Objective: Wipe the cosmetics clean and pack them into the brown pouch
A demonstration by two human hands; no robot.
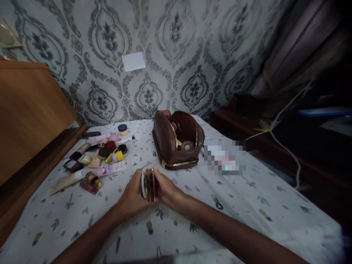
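One grey-and-white damask wall (148,36) fills the back. Below: white sheet (247,198), plant print, light creases, far edge at the wall. Wooden panel (33,110) borders left; dark furniture (231,123) flanks the right edge. Brown bag (170,145), gold zip, mouth gaping, contents partly visible, sits toward the far edge. Loose cosmetics (104,153) cluster left; a strip of sheet shows between cluster and bag. Left hand (132,196) and right hand (168,190) squeeze a flat stack (150,185) from both sides, narrow grip: dark slabs, shiny gold-coloured rims, pale layer at left, seen edge-on. Stack is in front of the bag, slightly left, apart from it; can't tell if it touches the sheet.
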